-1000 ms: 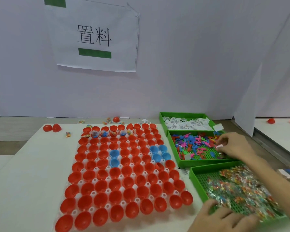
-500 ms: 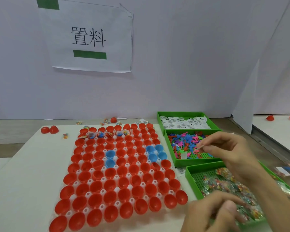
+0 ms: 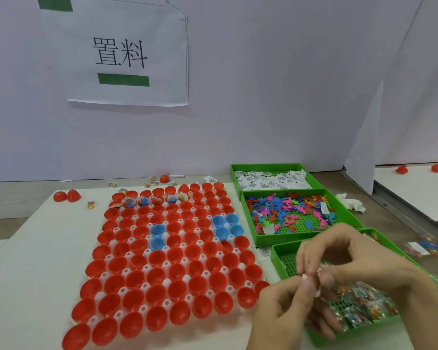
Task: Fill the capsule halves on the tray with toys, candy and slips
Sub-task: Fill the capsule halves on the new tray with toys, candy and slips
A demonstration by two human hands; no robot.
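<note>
While the red capsule halves [image 3: 157,258] sit open on the tray [image 3: 123,290] on the bench [image 3: 36,248], mostly empty, the left hand [image 3: 286,306] and right hand [image 3: 359,256] meet over the candy bin [image 3: 276,260]. Both pinch a small pale piece [image 3: 314,286], too blurry to name, likely readying it to drop in.

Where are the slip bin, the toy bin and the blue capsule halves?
slip bin [image 3: 266,164]: head view, far rim.
toy bin [image 3: 283,238]: head view, near wall.
blue capsule halves [image 3: 218,221]: head view, bowl of one in the right group of four.
</note>
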